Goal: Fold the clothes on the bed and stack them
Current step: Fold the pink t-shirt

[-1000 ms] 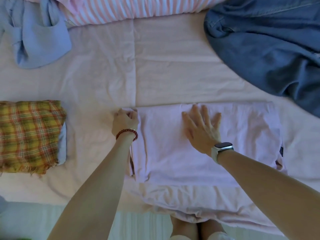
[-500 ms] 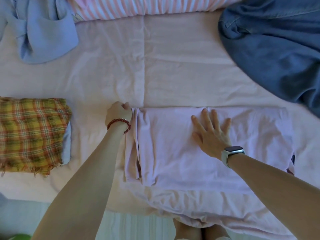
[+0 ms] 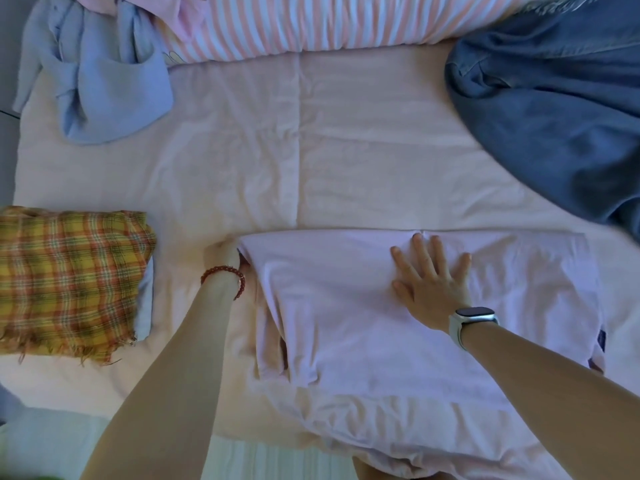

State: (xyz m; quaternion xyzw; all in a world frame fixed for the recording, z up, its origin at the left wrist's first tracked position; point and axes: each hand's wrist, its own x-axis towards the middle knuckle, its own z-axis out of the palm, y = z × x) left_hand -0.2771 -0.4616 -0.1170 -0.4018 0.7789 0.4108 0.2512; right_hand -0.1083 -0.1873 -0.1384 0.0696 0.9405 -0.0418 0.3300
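Note:
A pale lilac garment (image 3: 346,323) lies folded into a wide rectangle near the bed's front edge. My right hand (image 3: 429,282) presses flat on its middle, fingers spread and straight. My left hand (image 3: 223,252), with a red bead bracelet on the wrist, grips the garment's far left corner with curled fingers. To the left sits a folded stack: a yellow plaid cloth (image 3: 69,278) on top of a light blue piece (image 3: 145,306).
A crumpled light blue garment (image 3: 104,84) lies at the far left, and crumpled blue denim (image 3: 561,109) at the far right. A striped pink pillow (image 3: 311,22) runs along the back. The pink sheet (image 3: 294,150) covers the bed; its front edge is just below the lilac garment.
My left hand has shifted slightly left with the garment's corner, drawing that left edge outward. My right hand stays pressed on the middle.

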